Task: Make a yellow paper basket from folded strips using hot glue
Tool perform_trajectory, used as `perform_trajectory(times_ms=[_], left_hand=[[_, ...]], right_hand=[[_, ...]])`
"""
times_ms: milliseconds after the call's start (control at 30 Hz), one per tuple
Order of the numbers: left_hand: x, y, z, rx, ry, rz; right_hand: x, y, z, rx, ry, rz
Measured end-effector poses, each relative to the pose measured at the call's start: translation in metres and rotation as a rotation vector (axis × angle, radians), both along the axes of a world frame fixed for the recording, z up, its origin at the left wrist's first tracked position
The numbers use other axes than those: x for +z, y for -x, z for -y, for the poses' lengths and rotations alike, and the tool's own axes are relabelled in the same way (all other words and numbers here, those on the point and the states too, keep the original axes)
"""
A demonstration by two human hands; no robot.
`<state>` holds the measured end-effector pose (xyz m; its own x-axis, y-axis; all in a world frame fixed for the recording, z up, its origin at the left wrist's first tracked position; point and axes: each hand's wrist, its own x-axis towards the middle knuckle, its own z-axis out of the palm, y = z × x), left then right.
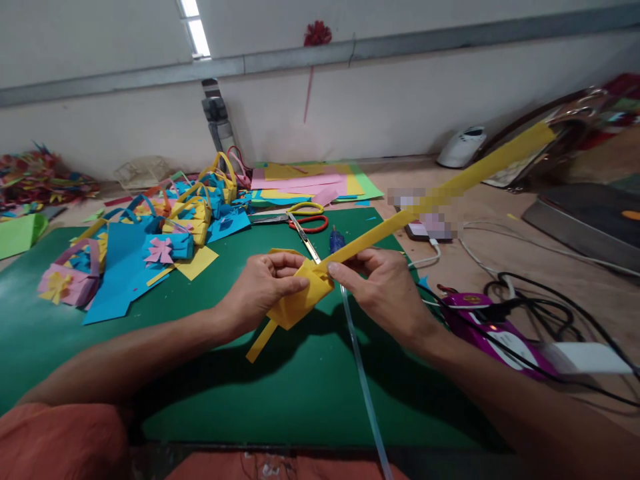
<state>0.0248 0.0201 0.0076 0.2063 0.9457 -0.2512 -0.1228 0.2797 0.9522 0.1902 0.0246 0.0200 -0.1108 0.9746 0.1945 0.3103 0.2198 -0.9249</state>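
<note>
Over the green mat, my left hand point(265, 287) pinches a small folded yellow paper basket point(300, 300) by its side. My right hand point(385, 287) presses a long yellow paper strip point(445, 183) against the basket's right edge between thumb and fingers. The strip slants up to the right, and a short yellow end sticks out below the basket at lower left. Just behind the hands lies a blue glue gun point(337, 238) with a long clear glue stick point(363, 380) running toward me. Scissors point(295, 223) with red and yellow handles lie beyond the basket.
Several finished paper baskets point(200, 220) stand at the back left, beside blue paper point(115, 273). Coloured sheets point(310, 180) are stacked at the back. On the right are a phone point(425, 223), a purple power strip point(485, 327) and tangled cables. A green cutting mat point(215, 393) covers the front.
</note>
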Motion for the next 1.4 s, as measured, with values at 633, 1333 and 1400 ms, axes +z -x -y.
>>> perform_trajectory(times_ms=[633, 1333, 1400], left_hand=[[0.004, -0.009, -0.006, 0.099, -0.079, -0.01], [0.008, -0.008, -0.008, -0.096, -0.104, -0.159], [0.009, -0.009, -0.008, -0.094, -0.11, -0.175]], right_hand=[[0.0, -0.002, -0.001, 0.013, -0.201, 0.158], [0.004, -0.008, -0.004, 0.146, -0.01, -0.023], [0.006, -0.008, -0.003, 0.128, 0.005, -0.033]])
